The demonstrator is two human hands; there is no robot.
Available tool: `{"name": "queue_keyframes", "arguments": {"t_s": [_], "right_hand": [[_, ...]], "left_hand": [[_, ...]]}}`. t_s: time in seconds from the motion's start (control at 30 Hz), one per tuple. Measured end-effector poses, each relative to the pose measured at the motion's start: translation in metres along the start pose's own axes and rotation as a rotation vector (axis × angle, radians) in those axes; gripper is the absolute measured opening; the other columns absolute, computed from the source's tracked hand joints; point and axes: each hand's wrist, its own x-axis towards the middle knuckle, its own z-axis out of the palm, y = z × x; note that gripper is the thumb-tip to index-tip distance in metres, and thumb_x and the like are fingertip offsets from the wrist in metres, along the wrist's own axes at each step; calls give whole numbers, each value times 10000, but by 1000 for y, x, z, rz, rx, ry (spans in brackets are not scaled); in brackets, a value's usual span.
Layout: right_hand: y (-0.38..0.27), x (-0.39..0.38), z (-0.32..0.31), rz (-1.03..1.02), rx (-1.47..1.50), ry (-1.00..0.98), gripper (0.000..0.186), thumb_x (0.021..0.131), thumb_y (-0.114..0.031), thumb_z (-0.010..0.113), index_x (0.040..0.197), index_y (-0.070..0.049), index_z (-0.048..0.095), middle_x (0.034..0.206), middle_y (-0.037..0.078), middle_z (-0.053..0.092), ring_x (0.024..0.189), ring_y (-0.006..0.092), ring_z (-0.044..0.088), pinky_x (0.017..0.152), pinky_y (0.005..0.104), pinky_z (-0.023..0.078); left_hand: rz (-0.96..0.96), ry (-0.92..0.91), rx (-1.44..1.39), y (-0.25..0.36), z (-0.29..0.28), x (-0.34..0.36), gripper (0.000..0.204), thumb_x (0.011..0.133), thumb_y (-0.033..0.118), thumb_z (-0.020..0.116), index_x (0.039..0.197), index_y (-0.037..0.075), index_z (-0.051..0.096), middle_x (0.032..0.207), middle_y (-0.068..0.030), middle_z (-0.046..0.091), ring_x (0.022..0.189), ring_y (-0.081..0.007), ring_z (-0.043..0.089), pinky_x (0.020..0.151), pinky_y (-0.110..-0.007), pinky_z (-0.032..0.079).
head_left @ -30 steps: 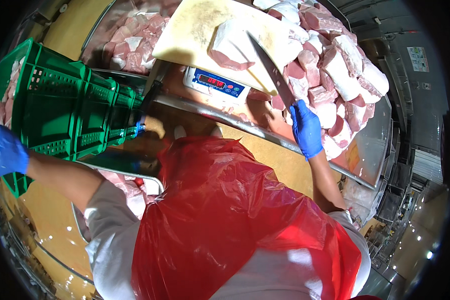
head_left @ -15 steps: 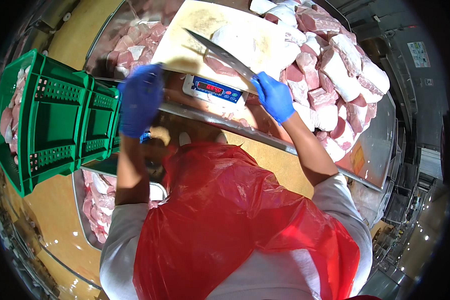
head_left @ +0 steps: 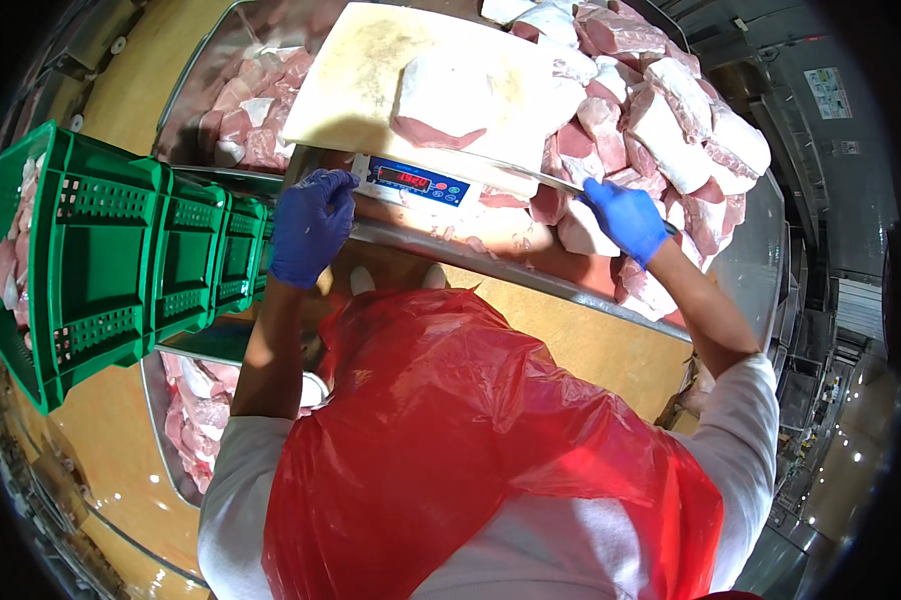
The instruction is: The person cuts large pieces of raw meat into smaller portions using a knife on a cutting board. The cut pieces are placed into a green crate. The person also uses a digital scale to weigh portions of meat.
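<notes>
Right hand [head_left: 626, 215], blue glove, closed around a knife [head_left: 546, 180] handle; the blade runs left from the fist, lying low along the near edge of the cutting board [head_left: 371, 80], tip toward the scale [head_left: 416, 182] display. Left hand [head_left: 311, 225], blue glove, fingers curled loosely, holding nothing that shows; fingertips touch or hover just at the left end of the scale, can't tell which. The scale sits at the near edge of the steel table [head_left: 571, 280], with the board on top of it. On the board lies one big meat slab [head_left: 471, 100], pale fat side up, pink cut edge facing the person, well clear of the left hand and just beyond the blade. Right of the board, a heap of meat chunks [head_left: 671, 110] covers the table, right hand resting against the near ones. Behind the board, left, a steel tub [head_left: 196, 90] with more pink pieces. Left of the left hand, a green crate [head_left: 121, 250] with slotted walls, tilted in view, meat showing at its far left side. Below the crate, another tray [head_left: 191, 420] with meat, partly hidden by the arm. Person wears a red plastic apron [head_left: 451, 450] over a white shirt; floor is tan.
</notes>
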Motion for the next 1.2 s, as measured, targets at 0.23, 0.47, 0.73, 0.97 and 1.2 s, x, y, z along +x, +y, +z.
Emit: {"name": "queue_keyframes", "arguments": {"t_s": [0.23, 0.47, 0.73, 0.97, 1.2], "right_hand": [[-38, 25, -13, -14, 219, 288, 143, 934, -216, 602, 994, -94, 556, 815, 163, 633, 698, 376, 646, 565, 474, 493], [-105, 123, -6, -113, 245, 321, 235, 964, -321, 568, 1084, -121, 544, 854, 166, 672, 730, 372, 679, 601, 466, 539], [-12, 56, 3, -101, 142, 57, 171, 966, -262, 565, 1040, -109, 541, 798, 184, 649, 668, 405, 645, 591, 487, 515], [43, 13, -19, -92, 100, 150, 158, 978, -235, 593, 974, -82, 554, 763, 173, 634, 656, 400, 636, 574, 485, 495], [-27, 50, 2, 101, 603, 554, 216, 996, -225, 584, 1063, -20, 595, 865, 227, 668, 797, 446, 651, 654, 459, 519]], "left_hand": [[142, 350, 1, 32, 13, 24, 219, 822, -38, 627, 1026, -9, 701, 913, -177, 700, 789, -292, 692, 736, -348, 548], [317, 466, -20, 69, -9, 50, 245, 815, -46, 634, 1044, 7, 702, 909, -115, 699, 741, -175, 655, 710, -284, 532], [199, 555, 49, 27, -15, 16, 220, 827, -51, 617, 1001, 32, 721, 923, -98, 713, 777, -169, 676, 706, -292, 536], [151, 332, 45, 25, 13, 1, 217, 848, -15, 627, 1040, 32, 716, 973, -115, 710, 784, -201, 686, 716, -317, 554], [444, 127, 208, 67, 123, 55, 283, 880, 120, 633, 1161, 110, 663, 1017, -123, 671, 877, -336, 678, 719, -390, 558]]}}
